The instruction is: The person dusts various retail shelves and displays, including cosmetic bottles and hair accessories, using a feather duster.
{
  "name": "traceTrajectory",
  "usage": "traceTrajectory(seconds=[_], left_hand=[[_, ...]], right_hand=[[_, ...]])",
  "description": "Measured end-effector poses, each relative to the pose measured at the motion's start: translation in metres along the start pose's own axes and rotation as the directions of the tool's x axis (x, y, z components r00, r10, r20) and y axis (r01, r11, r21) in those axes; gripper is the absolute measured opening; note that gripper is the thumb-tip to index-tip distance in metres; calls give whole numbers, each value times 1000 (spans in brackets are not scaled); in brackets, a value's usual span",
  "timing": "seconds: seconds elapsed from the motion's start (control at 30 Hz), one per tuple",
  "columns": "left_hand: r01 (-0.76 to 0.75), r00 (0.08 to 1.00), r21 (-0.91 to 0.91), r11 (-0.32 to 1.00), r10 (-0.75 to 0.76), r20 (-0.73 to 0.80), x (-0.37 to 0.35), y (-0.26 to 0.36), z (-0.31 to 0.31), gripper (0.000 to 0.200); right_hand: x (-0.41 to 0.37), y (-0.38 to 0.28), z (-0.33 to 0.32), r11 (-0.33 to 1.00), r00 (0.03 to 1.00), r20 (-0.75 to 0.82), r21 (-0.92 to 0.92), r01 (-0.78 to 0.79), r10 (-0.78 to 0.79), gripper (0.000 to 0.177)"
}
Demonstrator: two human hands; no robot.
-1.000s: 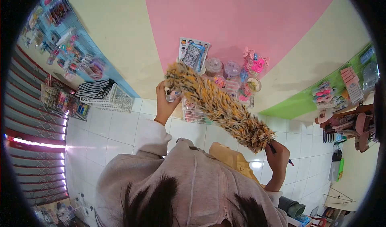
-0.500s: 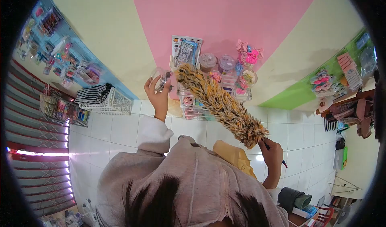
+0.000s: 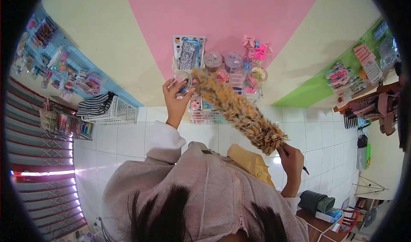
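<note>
My left hand (image 3: 176, 101) grips a clear round jar (image 3: 181, 82) with small dark items inside, held just left of the display rack (image 3: 209, 118). In my right hand (image 3: 291, 160) is the thin handle of a fluffy yellow-and-brown duster (image 3: 242, 113). The duster slants up and left across the rack, its blurred tip close beside the jar. Behind it, the rack carries two lidded tubs, a pink one (image 3: 233, 61) and a greyish one (image 3: 212, 60), pink hair clips (image 3: 260, 51), and a packaged card (image 3: 189, 53). The duster hides part of the rack's contents.
A white plastic basket (image 3: 122, 112) with striped cloth stands on the tiled floor at left. Goods hang on a blue grid (image 3: 100, 77) and a green panel (image 3: 319, 85). A rolling shutter (image 3: 38, 143) lies far left; a desk (image 3: 317, 224) sits lower right.
The jar in my left hand has moved right and tilted, showing its contents. The duster's tip has shifted slightly right relative to the rack, and the whole view has turned a little.
</note>
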State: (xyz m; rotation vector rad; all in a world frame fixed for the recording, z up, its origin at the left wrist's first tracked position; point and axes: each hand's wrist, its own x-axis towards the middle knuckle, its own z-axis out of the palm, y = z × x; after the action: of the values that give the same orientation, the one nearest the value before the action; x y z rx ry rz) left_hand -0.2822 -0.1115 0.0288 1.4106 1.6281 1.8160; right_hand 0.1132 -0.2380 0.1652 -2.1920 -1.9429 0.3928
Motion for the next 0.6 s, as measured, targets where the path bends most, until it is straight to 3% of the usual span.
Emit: traceTrajectory(seconds=[0.1,0.27,0.4,0.5,0.6], left_hand=[[-70,997,155,985,64,44,-4,5,7,36],[-60,998,47,997,59,22,-13,0,24,38],[-22,999,12,1000,21,48,-16,0,42,41],[-208,978,152,966,202,54,-16,6,68,42],[-253,967,341,906,229,109,-28,13,93,43]], right_hand=[[0,4,-6,1000,999,-38,10,11,-11,25],[-9,15,-15,997,998,5,56,-59,59,24],[-15,45,-21,999,995,-93,39,-22,26,23],[-17,66,-30,996,978,-200,80,-49,64,19],[-16,86,-37,974,954,-271,214,-66,125,14]])
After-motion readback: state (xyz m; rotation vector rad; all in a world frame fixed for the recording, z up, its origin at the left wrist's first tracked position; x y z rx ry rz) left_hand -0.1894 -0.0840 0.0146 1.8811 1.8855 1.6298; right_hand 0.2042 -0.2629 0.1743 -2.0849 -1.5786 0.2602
